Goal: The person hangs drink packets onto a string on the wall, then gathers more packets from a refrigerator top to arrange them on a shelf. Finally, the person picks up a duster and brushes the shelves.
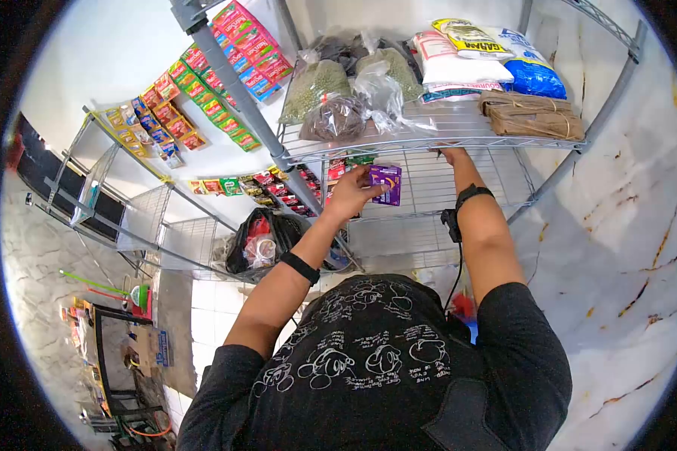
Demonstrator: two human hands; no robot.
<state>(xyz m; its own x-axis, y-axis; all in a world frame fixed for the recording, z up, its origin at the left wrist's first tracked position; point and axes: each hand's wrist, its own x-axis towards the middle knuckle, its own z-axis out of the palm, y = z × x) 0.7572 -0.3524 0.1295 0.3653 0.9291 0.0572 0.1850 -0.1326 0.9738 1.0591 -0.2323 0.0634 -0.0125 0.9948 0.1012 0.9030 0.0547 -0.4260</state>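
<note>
A small purple box is held upright by my left hand, with the thumb across its front and the fingers closed at its left side. It is in front of the middle wire shelf, just below the upper shelf's front edge. My right hand reaches to the front edge of the upper wire shelf. The shelf rim and wires partly cover its fingers, so what they touch is hidden.
Bags of green beans, white bags, a blue bag and brown paper bundles lie on the upper shelf. Sachet strips hang at the left. A black plastic bag sits lower left. A grey post rises at the left.
</note>
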